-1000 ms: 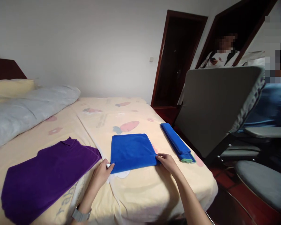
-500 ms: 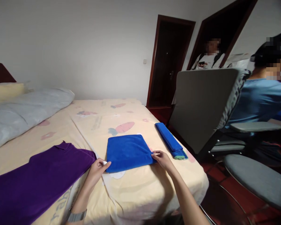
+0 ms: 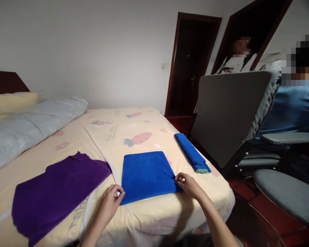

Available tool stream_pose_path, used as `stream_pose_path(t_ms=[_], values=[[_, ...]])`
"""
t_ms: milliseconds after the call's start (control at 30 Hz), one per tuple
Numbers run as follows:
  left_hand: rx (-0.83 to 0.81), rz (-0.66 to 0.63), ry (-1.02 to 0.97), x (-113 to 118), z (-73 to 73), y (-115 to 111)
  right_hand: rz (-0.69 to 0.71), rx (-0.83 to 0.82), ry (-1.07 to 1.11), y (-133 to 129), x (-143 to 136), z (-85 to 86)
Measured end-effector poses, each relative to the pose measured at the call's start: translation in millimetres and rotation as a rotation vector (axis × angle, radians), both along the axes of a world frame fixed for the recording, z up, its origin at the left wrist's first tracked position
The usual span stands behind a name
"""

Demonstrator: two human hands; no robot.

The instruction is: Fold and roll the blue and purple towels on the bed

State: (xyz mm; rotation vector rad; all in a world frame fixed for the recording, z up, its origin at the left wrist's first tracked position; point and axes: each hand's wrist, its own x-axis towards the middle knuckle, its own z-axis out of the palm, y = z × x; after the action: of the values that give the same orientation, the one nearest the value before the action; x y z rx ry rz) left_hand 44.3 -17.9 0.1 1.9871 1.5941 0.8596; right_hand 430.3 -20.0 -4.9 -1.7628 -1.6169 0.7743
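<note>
A blue cloth lies flat on the bed. My left hand pinches its near left corner. Its right edge, close to the near right corner, is between the fingertips of my right hand. To the left is a purple shirt, folded over, with its collar at the far side. A narrow folded blue bundle with a green end rests near the bed's right edge.
Grey-white bedding lies at the back left. Beyond the right edge stand a grey upright board and a grey round seat. One person stands by the doorway; another, in blue, is at the right.
The blue cloth's near edge has come towards me with both hands, and the cloth now reaches farther from back to front. My view has turned slightly to the left.
</note>
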Motion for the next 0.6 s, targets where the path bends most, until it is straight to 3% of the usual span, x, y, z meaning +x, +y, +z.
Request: stream_pose_path(t_ms=[133, 300, 433, 600], values=[[0.185, -0.053, 0.131, -2, 11.4, -6, -0.02, 0.118, -0.255, -9, -5, 16.8], [0.233, -0.224, 0.181, -5, 22.4, -16, 0.3, 0.217, -0.161, -23, -11, 38.5], [0.161, -0.322, 0.231, -8, 16.6, -15, 0.388, 0.154, -0.153, -23, -12, 32.9], [0.073, -0.213, 0.119, -14, 7.7, 2, 0.304, 0.17, -0.05, -9, -6, 24.0]])
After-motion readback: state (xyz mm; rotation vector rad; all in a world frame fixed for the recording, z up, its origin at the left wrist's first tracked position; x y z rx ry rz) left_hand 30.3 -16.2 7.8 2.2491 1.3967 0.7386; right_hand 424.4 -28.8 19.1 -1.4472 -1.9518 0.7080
